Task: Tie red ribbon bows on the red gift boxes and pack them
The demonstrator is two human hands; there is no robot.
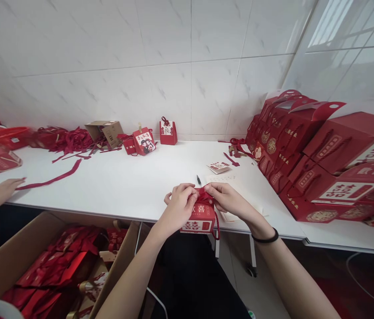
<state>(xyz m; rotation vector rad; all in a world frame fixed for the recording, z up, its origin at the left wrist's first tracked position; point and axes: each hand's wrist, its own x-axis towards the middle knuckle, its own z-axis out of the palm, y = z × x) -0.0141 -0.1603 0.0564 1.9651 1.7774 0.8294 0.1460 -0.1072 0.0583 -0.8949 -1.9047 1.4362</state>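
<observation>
A red gift box with white double-happiness print rests at the table's front edge, right before me. On its top is a dark red ribbon, bunched into what looks like a bow. My left hand pinches the ribbon from the left side, fingers curled over the box top. From the right, my right hand pinches the same ribbon between thumb and forefinger. A red cord hangs down the box's right side. Just beyond the hands lie a black pen and a small printed card.
Stacked red gift boxes crowd the right side. At the back stand a small red bag, a cardboard box and a ribbon heap. A carton of red boxes sits lower left. A co-worker's hand touches a ribbon strip.
</observation>
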